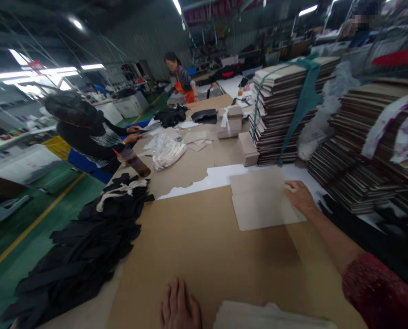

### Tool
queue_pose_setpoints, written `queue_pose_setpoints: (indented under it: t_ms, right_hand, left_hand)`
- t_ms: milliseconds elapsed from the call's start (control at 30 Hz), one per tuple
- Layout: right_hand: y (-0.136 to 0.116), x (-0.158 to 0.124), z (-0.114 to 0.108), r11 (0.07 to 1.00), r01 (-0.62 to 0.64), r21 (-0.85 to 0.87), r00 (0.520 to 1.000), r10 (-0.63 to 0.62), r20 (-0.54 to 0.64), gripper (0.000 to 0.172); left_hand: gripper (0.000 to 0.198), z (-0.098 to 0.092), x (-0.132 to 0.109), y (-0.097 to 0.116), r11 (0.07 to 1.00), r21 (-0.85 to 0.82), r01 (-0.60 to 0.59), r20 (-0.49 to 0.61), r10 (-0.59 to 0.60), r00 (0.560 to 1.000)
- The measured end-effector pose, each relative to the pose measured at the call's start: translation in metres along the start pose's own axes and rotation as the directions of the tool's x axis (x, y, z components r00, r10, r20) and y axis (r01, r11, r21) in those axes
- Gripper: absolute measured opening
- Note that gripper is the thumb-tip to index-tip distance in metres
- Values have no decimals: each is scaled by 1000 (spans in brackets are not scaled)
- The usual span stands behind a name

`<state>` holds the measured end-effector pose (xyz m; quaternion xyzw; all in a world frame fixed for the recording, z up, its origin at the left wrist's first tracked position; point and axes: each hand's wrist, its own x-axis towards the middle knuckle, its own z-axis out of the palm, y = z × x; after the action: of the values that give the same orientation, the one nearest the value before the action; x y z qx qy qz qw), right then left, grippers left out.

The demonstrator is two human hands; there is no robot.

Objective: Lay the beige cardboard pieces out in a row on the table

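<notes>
My right hand (300, 197), at the end of a red sleeve, reaches forward with its fingers curled at the right edge of a pale grey cardboard sheet (262, 208). It pinches that edge; the fingertips are partly hidden. The sheet overlaps the far edge of a large brown board (190, 237). Flat on this board, near the bottom of the view, rests my left hand (180, 307), its fingers stretched out and holding nothing. Just right of it lies a pale stack of sheets (268, 316), cut off by the frame.
Black fabric pieces (83, 246) are heaped along the left. Tall tied stacks of cardboard (279, 105) and more stacks (368, 123) stand at the right. A clear plastic bag (169, 151) and a bottle (137, 163) lie ahead. A co-worker in black (83, 130) stands at the table's left side.
</notes>
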<state>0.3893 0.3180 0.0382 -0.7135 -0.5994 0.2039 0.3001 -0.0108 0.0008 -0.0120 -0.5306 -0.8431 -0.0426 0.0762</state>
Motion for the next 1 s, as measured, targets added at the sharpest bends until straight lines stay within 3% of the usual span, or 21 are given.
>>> queue_pose_setpoints:
  t_ms: [67, 200, 333, 433, 567, 700, 800, 933, 1000]
  right_hand:
    - [6, -52, -7, 1000, -14, 19, 993, 11, 117, 43]
    - [29, -187, -34, 996, -73, 41, 938, 55, 343, 41]
    - [46, -305, -56, 982, -188, 16, 949, 178, 261, 46]
    - [49, -355, -56, 982, -185, 31, 944, 168, 284, 47]
    - [48, -379, -43, 989, -147, 28, 947, 132, 291, 47]
    - [51, -383, -37, 984, -175, 24, 949, 163, 269, 23]
    - [47, -383, -46, 973, -222, 63, 928, 191, 321, 31]
    - [23, -355, -65, 885, -349, 309, 876, 190, 443, 36]
    - [6, -320, -69, 863, -322, 389, 911, 170, 376, 36]
  left_hand:
    - [50, -10, -1, 4, 999, -48, -26, 24, 27, 999]
    - [48, -18, -1, 11, 993, -115, 0, 44, 5, 999]
    - [48, -20, -2, 13, 989, -150, -4, 35, 9, 999]
    - [49, -21, -4, 13, 987, -159, -14, 30, 19, 999]
    - [48, -20, -4, 13, 989, -145, -22, 25, 26, 999]
    - [48, -20, -4, 14, 992, -126, -7, 11, 8, 1000]
    - [48, -19, -5, 12, 993, -122, -8, 8, 9, 1000]
    - [48, -15, -5, 8, 993, -116, -16, 8, 17, 1000]
    - [48, -12, -5, 7, 994, -109, -11, 5, 12, 1000]
